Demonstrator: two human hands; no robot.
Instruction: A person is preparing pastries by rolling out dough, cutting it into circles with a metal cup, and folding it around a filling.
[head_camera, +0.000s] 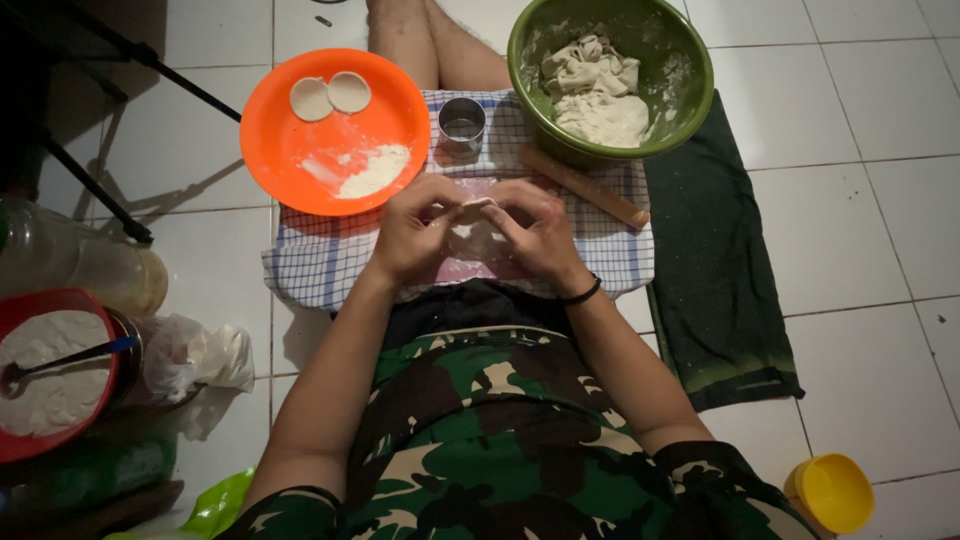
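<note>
White tiles (860, 130): your floor, all around.
Checked cloth (320, 260): under your fingers.
Left hand (415, 230), right hand (535, 228): your fingertips pinch the dough piece (472, 228) between them.

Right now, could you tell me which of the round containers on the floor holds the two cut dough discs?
The orange plate, left of the metal ring cutter. Two pale dough discs lie at its far edge, beside loose flour; the green bowl holds only a dough lump.
</note>
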